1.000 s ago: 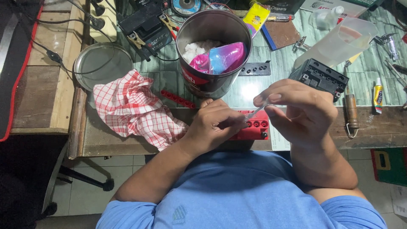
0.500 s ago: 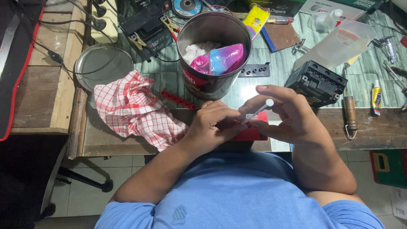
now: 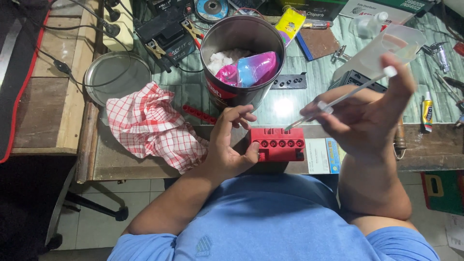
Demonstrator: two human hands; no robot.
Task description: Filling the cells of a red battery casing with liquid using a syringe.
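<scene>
Steadying one red block point(image 3: 277, 143) at the centre of the frame, the left hand point(image 3: 226, 145) cups its left end, thumb along the front and fingers curled over the back. Its top shows a single row of five round holes. The right hand point(image 3: 368, 116), right of centre, pinches one thin syringe point(image 3: 342, 99), thumb on the plunger's white end; the tip slants down to just above the block's right end, though whether it touches is hard to tell.

One metal can point(image 3: 240, 58) stands behind the block at upper centre, holding white lumps and one pink-and-blue pouch, partly hidden by the rim. One checked cloth point(image 3: 153, 125) lies crumpled at left, with one round lid point(image 3: 117, 76) above it. One red strip point(image 3: 199, 114) runs between cloth and can, its lower end hidden by the left hand. One small tube point(image 3: 427, 111) lies at far right.
</scene>
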